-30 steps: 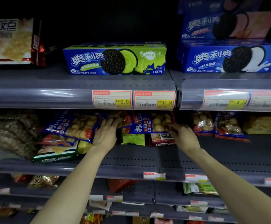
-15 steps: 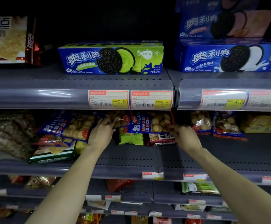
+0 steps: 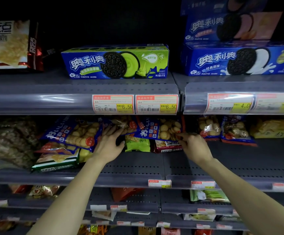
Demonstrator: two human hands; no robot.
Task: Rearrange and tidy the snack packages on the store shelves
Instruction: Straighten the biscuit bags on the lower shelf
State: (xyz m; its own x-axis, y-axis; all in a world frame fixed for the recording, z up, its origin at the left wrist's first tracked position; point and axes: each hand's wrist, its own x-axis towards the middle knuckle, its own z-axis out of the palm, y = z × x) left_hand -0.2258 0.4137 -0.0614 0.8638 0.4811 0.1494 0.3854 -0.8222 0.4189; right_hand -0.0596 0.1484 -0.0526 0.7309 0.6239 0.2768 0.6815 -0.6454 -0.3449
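On the middle shelf (image 3: 137, 168), blue bags of small round biscuits lie in a loose row. My left hand (image 3: 108, 144) reaches under the upper shelf, its straight fingers touching the middle biscuit bag (image 3: 124, 124). My right hand (image 3: 193, 145) pinches the lower right corner of another blue biscuit bag (image 3: 161, 129), which lies on a green packet (image 3: 137, 144) and a red packet (image 3: 167, 146). A third blue biscuit bag (image 3: 75, 131) leans at the left on a green-edged cracker pack (image 3: 56, 161).
The upper shelf (image 3: 80, 100) juts out just above both hands and carries a green Oreo box (image 3: 115, 62), blue Oreo boxes (image 3: 239, 60) and a cracker box (image 3: 7, 44). More biscuit bags (image 3: 222, 129) lie to the right. Lower shelves hold assorted packets.
My left hand has slid slightly left and down along the middle bag. My right hand has closed its fingertips on the right bag's corner.
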